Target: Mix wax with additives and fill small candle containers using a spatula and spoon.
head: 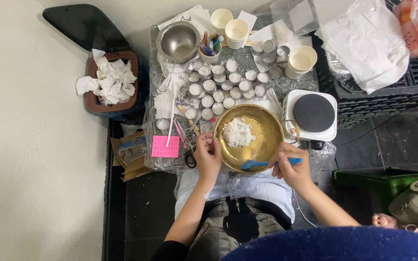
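A gold metal bowl (pixel 262 125) sits at the near edge of a small table and holds a heap of white flakes (pixel 238 132). My left hand (pixel 208 154) grips the bowl's left rim. In my right hand (pixel 292 166), at the bowl's near right rim, is a blue spatula (pixel 257 164) whose blade rests inside the bowl's near wall. Just behind the bowl stand several small round tins (pixel 226 87) filled with white wax.
A white single hot plate (pixel 313 115) sits right of the bowl. A steel pitcher (pixel 178 42), paper cups (pixel 237 33) and a cup of pens stand at the back. Scissors (pixel 190 155) and a pink card (pixel 165 146) lie left. A tissue-filled bin (pixel 113 83) stands beside the table.
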